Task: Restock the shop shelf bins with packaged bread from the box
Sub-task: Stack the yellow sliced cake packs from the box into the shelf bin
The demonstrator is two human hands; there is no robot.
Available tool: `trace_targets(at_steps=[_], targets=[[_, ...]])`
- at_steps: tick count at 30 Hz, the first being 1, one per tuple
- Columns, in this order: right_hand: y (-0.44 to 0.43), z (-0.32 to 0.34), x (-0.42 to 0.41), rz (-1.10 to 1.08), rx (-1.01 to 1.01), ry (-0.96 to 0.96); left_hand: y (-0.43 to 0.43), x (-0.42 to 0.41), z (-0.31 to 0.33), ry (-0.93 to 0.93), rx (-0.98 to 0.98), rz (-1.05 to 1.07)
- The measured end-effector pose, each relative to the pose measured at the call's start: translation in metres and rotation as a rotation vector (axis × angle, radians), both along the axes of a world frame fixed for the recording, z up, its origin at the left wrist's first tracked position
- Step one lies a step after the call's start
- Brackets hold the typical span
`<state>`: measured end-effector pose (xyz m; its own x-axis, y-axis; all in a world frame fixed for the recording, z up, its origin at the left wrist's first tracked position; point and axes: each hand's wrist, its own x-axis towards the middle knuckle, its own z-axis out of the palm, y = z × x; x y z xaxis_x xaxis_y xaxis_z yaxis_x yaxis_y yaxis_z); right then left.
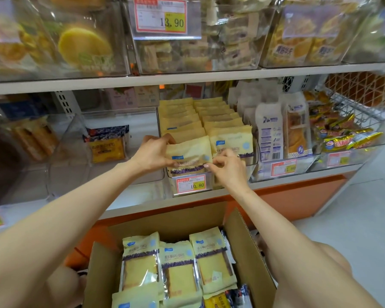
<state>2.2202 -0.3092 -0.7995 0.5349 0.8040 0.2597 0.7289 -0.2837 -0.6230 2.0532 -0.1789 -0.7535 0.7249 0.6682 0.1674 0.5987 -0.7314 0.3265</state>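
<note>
Both hands (152, 153) (228, 167) pinch flat glossy bread packet (190, 155) over clear bin (171, 176).

Contents of the upper left bin (53, 41) blurred; small print on the price label (190, 184) illegible; lower part of the front packet (189, 155) hidden behind that label; fingertips of the left hand (152, 152) hidden behind the packet; near end of the cardboard box (245, 247) cut off by the bottom edge.

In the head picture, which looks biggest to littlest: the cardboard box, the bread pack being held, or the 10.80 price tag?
Largest: cardboard box.
Then: held bread pack.
Smallest: 10.80 price tag.
None look alike.
</note>
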Motion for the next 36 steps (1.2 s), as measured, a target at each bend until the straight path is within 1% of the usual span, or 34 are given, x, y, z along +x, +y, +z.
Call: trace_targets(at_steps=[2,7,9,13,14,17,20,23,25,26,27,28,30,32,34,36], targets=[[0.0,0.0,0.0,0.008,-0.009,-0.001,0.0,-0.001,0.002,0.025,0.01,-0.002],[-0.004,0.0,0.008,-0.045,-0.082,-0.112,-0.012,0.017,0.003,0.082,0.088,-0.008],[-0.004,0.001,0.008,-0.036,-0.086,-0.1,-0.011,0.016,0.005,0.103,0.08,-0.003],[-0.007,0.002,0.008,0.059,-0.104,-0.063,-0.004,0.001,0.006,0.145,0.12,-0.009],[-0.008,0.002,0.009,0.064,-0.101,-0.065,-0.003,-0.002,0.004,0.099,0.125,-0.01],[-0.009,-0.001,0.012,0.043,-0.055,-0.054,-0.007,-0.009,-0.001,-0.146,0.064,0.019],[-0.008,-0.002,0.011,0.017,-0.024,-0.044,-0.01,-0.011,-0.003,-0.202,0.063,0.017],[-0.007,-0.002,0.012,0.035,-0.035,-0.06,-0.012,-0.011,0.004,-0.32,-0.073,0.121],[-0.009,-0.003,0.014,0.069,0.002,-0.02,-0.012,-0.01,0.01,-0.424,-0.145,0.18],[-0.012,-0.003,0.015,0.083,0.055,0.018,-0.015,-0.008,0.013,-0.447,-0.126,0.189],[-0.016,-0.001,0.016,0.083,0.123,0.061,-0.018,-0.006,0.016,-0.454,-0.061,0.193],[-0.02,0.001,0.019,0.057,0.197,0.084,-0.021,-0.003,0.018,-0.452,0.033,0.19],[-0.029,0.008,0.028,-0.075,0.331,0.054,-0.03,0.007,0.02,-0.431,0.21,0.154],[-0.037,0.014,0.043,-0.247,0.372,0.028,-0.04,0.026,0.021,-0.369,0.26,0.081],[-0.042,0.016,0.06,-0.346,0.279,0.029,-0.048,0.051,0.022,-0.229,0.228,0.016],[-0.043,0.013,0.069,-0.341,0.152,0.02,-0.053,0.072,0.021,-0.091,0.186,0.007]])
